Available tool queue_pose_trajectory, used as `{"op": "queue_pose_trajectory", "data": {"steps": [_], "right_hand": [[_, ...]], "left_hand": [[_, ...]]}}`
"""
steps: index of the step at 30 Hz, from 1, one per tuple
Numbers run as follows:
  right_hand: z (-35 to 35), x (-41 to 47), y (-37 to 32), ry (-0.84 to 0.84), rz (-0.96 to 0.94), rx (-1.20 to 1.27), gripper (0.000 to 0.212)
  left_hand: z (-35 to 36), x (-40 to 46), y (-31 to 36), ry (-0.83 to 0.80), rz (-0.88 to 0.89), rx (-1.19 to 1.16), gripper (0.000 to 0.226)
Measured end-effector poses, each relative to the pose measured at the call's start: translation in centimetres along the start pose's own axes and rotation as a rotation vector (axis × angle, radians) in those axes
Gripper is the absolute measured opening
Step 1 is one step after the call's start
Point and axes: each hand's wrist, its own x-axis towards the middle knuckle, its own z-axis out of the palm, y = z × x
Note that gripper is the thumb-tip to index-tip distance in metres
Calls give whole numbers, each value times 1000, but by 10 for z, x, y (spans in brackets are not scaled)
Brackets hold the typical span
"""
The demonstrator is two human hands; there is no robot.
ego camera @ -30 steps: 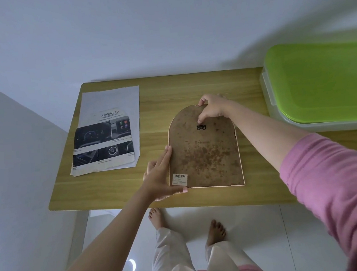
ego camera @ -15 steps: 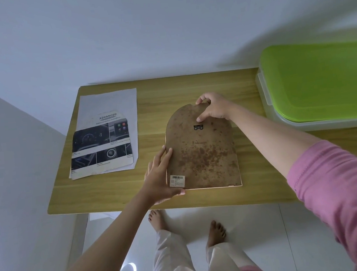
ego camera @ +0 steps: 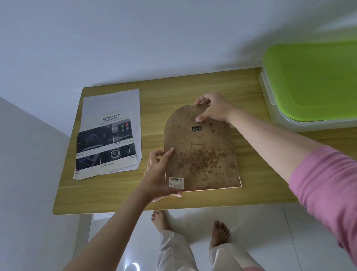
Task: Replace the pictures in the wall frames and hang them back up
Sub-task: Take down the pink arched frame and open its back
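An arch-topped picture frame lies face down on the wooden table [ego camera: 190, 86], showing its stained brown backing board [ego camera: 203, 154] with a small black hanger and a barcode sticker. My right hand [ego camera: 213, 108] pinches the board's top edge, which is lifted a little. My left hand [ego camera: 160, 171] grips the lower left corner, thumb by the sticker. A thin light rim of the frame shows along the bottom. To the left lies a printed car-brochure picture [ego camera: 105, 144], cut to an arch, on a white sheet.
A large plastic storage box with a green lid [ego camera: 324, 81] sits at the table's right end. White walls stand behind and to the left. My bare feet are on the white tiled floor below the table's front edge.
The backing board's top left has come up off the frame and shifted slightly left under my right hand. My left hand stays at the lower left corner.
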Motion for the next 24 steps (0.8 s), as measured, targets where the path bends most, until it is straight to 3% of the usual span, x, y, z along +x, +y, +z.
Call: {"op": "queue_pose_trajectory", "data": {"steps": [6, 13, 18, 24], "right_hand": [[8, -13, 14, 43, -80, -217, 56], [35, -118, 59, 437, 8, -126, 52], [62, -157, 73, 407, -32, -85, 41], [80, -130, 42, 331, -71, -83, 47]], "left_hand": [[1, -1, 0, 2, 1, -28, 136], [1, -1, -4, -2, 29, -35, 134], [-3, -2, -5, -9, 20, -66, 134], [-33, -5, -27, 40, -59, -59, 133]]}}
